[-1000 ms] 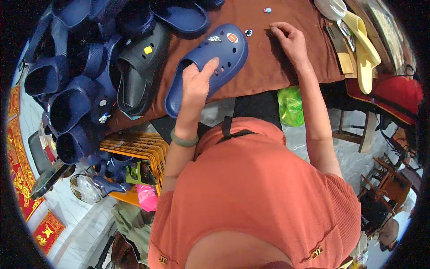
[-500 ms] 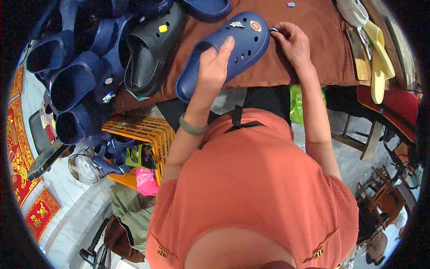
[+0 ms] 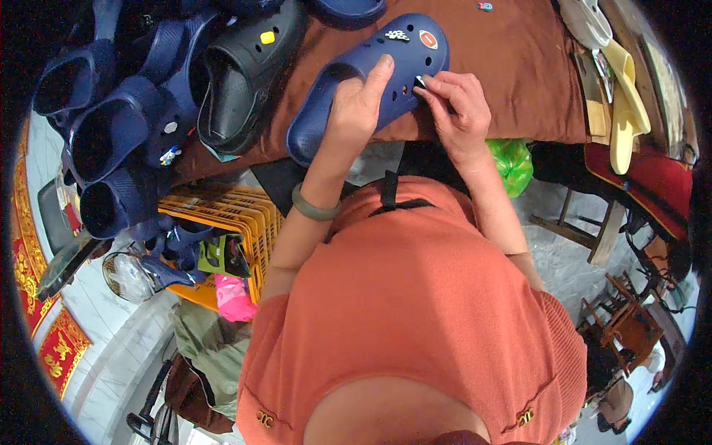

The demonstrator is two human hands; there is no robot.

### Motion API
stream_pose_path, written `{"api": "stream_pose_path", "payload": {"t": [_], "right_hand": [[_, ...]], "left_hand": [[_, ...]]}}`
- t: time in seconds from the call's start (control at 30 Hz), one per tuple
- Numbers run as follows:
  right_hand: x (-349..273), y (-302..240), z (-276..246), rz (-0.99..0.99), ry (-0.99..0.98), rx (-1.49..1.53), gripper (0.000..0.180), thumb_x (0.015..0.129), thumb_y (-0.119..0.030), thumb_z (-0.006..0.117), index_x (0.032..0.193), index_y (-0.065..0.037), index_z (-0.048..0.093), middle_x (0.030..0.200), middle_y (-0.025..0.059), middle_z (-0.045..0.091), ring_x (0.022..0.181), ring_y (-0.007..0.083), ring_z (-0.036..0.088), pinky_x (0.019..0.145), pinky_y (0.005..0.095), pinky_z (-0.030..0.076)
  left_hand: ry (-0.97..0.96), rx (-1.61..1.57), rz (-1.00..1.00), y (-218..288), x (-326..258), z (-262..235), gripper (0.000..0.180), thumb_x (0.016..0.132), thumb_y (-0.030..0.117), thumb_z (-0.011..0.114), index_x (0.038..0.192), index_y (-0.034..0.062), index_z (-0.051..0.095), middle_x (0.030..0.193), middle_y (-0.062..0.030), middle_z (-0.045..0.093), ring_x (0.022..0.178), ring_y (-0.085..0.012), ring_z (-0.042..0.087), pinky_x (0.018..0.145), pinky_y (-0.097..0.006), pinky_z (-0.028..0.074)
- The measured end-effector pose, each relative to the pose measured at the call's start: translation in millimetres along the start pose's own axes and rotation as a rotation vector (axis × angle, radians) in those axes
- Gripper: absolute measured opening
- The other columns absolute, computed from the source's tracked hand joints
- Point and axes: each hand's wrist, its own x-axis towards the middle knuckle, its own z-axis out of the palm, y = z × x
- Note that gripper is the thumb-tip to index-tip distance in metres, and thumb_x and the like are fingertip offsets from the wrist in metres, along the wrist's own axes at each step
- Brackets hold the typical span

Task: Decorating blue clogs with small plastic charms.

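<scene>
A navy blue clog (image 3: 340, 83) with holes in its upper lies over the brown cloth, its toe pointing away to the right. My left hand (image 3: 357, 104) grips its near side, thumb on top of the upper. Two charms sit near the toe: an orange oval charm (image 3: 428, 39) and a white-and-black charm (image 3: 397, 35). My right hand (image 3: 458, 107) pinches a small dark-and-white shoe charm (image 3: 420, 81) against the upper at one of the holes. Whether its stem is in the hole is hidden by the fingers.
A black clog (image 3: 248, 81) with a yellow charm stands left, beside piled navy clogs (image 3: 119, 126). A small colourful charm (image 3: 484, 7) lies on the brown cloth (image 3: 519, 81). Yellow slippers (image 3: 627, 104) rest at the right edge. A yellow crate (image 3: 256, 222) stands below left.
My right hand has moved left and nearer, bringing the small charm from beside the toe onto the clog's upper. My left hand keeps its hold on the clog.
</scene>
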Motion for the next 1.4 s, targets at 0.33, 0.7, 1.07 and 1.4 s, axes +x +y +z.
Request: {"api": "stream_pose_path", "payload": {"t": [0.33, 0.7, 1.07, 1.4], "right_hand": [[-11, -15, -5, -0.094, -0.106, -0.203, 0.030, 0.073, -0.003, 0.069, 0.102, -0.010, 0.066, 0.095, 0.0042, 0.061, 0.088, 0.0250, 0.056, 0.079, 0.0373, 0.042], [9, -35, -34, 0.026, -0.473, -0.294, 0.043, 0.071, -0.005, 0.065, 0.114, -0.013, 0.064, 0.112, 0.0047, 0.055, 0.105, 0.0267, 0.048, 0.092, 0.0441, 0.035], [17, -31, -28, -0.021, -0.478, -0.264, 0.037, 0.074, -0.010, 0.068, 0.111, -0.015, 0.066, 0.105, 0.0048, 0.057, 0.098, 0.0253, 0.051, 0.089, 0.0427, 0.037], [61, 74, -31, 0.146, -0.179, -0.156, 0.023, 0.089, -0.020, 0.060, 0.106, -0.005, 0.066, 0.101, 0.0140, 0.066, 0.093, 0.0285, 0.065, 0.081, 0.0348, 0.051]], "left_hand": [[-0.009, 0.575, 0.684, -15, 4, -10, 0.023, 0.095, 0.017, 0.051, 0.101, -0.0021, 0.063, 0.074, -0.0183, 0.063, 0.060, -0.0280, 0.061, 0.054, -0.034, 0.047], [0.007, 0.578, 0.288, -3, -17, -5, 0.023, 0.080, 0.019, 0.068, 0.087, -0.0023, 0.064, 0.079, -0.0210, 0.063, 0.070, -0.0361, 0.062, 0.064, -0.042, 0.049], [0.034, 0.602, 0.138, -7, -13, -6, 0.024, 0.081, 0.020, 0.068, 0.083, -0.0025, 0.063, 0.079, -0.0205, 0.064, 0.072, -0.0372, 0.062, 0.065, -0.043, 0.048], [0.050, 0.486, 0.284, -27, -10, -9, 0.028, 0.081, 0.019, 0.069, 0.072, -0.0055, 0.060, 0.068, -0.0224, 0.061, 0.059, -0.0333, 0.061, 0.055, -0.040, 0.045]]}}
